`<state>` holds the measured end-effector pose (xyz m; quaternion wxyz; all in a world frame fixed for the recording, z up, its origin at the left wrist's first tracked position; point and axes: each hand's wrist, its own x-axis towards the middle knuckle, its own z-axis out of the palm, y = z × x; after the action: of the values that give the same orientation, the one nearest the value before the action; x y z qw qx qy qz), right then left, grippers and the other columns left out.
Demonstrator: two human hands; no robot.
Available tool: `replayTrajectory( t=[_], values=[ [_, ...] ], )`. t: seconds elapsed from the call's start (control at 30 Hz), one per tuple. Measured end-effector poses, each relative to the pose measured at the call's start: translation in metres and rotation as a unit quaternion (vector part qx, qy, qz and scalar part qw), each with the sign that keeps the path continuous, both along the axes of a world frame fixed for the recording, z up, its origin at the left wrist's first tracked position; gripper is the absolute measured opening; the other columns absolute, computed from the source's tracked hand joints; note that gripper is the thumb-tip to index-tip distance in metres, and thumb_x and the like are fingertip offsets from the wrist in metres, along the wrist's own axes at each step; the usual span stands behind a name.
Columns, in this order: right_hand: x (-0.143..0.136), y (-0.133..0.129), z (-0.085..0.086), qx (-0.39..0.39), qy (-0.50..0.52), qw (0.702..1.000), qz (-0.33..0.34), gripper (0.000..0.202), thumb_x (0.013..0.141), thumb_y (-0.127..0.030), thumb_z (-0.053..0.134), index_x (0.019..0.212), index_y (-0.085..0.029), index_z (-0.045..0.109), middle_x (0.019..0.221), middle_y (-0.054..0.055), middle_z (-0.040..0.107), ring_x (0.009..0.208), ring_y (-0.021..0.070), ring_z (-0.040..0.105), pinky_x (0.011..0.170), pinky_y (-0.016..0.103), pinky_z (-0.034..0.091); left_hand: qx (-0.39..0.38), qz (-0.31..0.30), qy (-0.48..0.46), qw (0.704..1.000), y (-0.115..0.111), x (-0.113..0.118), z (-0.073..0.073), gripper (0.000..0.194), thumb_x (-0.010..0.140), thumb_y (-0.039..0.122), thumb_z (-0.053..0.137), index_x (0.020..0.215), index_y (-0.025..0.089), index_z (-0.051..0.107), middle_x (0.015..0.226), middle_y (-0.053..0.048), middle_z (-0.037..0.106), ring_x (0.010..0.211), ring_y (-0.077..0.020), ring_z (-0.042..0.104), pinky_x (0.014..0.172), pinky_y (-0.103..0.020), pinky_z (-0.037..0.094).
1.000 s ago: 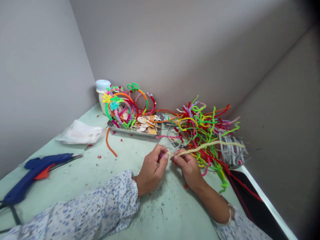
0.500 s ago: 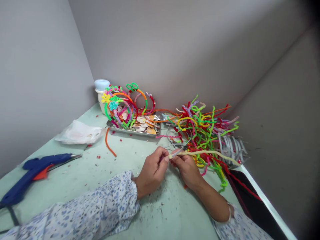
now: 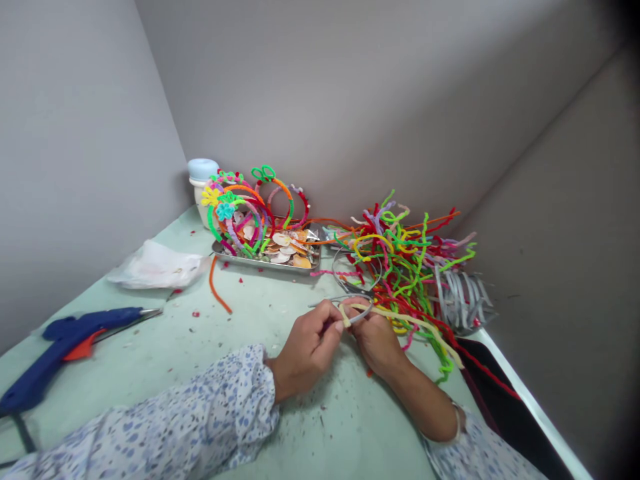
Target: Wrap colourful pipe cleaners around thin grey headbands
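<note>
My left hand [image 3: 306, 347] is closed in a pinch, thumb and forefinger on one end of a thin grey headband [image 3: 361, 316]. A cream pipe cleaner [image 3: 420, 319] crosses the band at these fingertips, and its long tail runs out to the right, beyond my other hand. My right hand [image 3: 377, 341] is closed just beside, with the pipe cleaner at its fingers; its fingertips are partly hidden behind the band. Behind both hands, another bare grey headband [image 3: 381, 270] lies by the pile of coloured pipe cleaners [image 3: 415, 247].
Several decorated headbands [image 3: 287, 187] stand in a metal tray [image 3: 265, 265] of flat pieces. A blue glue gun [image 3: 75, 343] and plastic bag [image 3: 157, 267] lie left. Grey headbands [image 3: 465, 300] are bundled at right. A blue-lidded container [image 3: 203, 170] stands at the back.
The grey headband has turned in my hands, its curve now looping toward the right hand. The cream pipe cleaner's tail has swung downward and nearer to me.
</note>
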<state>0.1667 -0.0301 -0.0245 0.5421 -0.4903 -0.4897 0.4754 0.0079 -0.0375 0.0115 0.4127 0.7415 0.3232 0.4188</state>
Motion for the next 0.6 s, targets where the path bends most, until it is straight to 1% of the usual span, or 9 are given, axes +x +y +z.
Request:
replayTrajectory(
  t=[0.23,0.37,0.47,0.6],
  values=[
    [-0.0027,0.0004,-0.0024,-0.028,0.035,0.999,-0.006,0.019,0.077,-0.038,0.063,0.083,-0.021,0.060,0.060,-0.005,0.050,0.055,0.0121,0.042,0.052,0.024,0.032,0.004,-0.010,-0.007,1.000,0.0003,0.0015,-0.0012,0.012,0.091,0.021,0.043,0.081,0.017,0.049,0.067,0.004,0.046,0.064,-0.0100,0.043,0.062,-0.022,0.034],
    [-0.0042,-0.0005,-0.0007,-0.025,0.049,0.998,-0.014,0.019,0.076,-0.038,0.065,0.084,-0.021,0.059,0.058,-0.006,0.049,0.053,0.0112,0.041,0.050,0.023,0.031,0.002,-0.019,-0.006,1.000,0.0002,0.0020,-0.0022,0.012,0.091,0.021,0.043,0.081,0.017,0.049,0.067,0.004,0.045,0.063,-0.0095,0.041,0.062,-0.021,0.034],
    [-0.0049,-0.0011,-0.0001,-0.015,0.037,0.999,-0.020,0.020,0.076,-0.039,0.063,0.084,-0.021,0.059,0.060,-0.005,0.050,0.054,0.0117,0.042,0.051,0.024,0.032,-0.001,-0.028,0.000,1.000,-0.0004,0.0020,-0.0025,0.013,0.091,0.021,0.043,0.081,0.017,0.050,0.066,0.005,0.044,0.062,-0.0094,0.040,0.061,-0.021,0.033],
    [-0.0056,-0.0009,0.0001,0.000,-0.009,0.999,-0.038,0.023,0.076,-0.043,0.060,0.084,-0.021,0.061,0.064,-0.003,0.054,0.056,0.0134,0.046,0.053,0.026,0.036,0.000,-0.033,0.008,0.999,-0.0011,0.0021,-0.0021,0.013,0.090,0.021,0.043,0.080,0.017,0.050,0.066,0.004,0.043,0.062,-0.0096,0.039,0.061,-0.022,0.032]
  ],
)
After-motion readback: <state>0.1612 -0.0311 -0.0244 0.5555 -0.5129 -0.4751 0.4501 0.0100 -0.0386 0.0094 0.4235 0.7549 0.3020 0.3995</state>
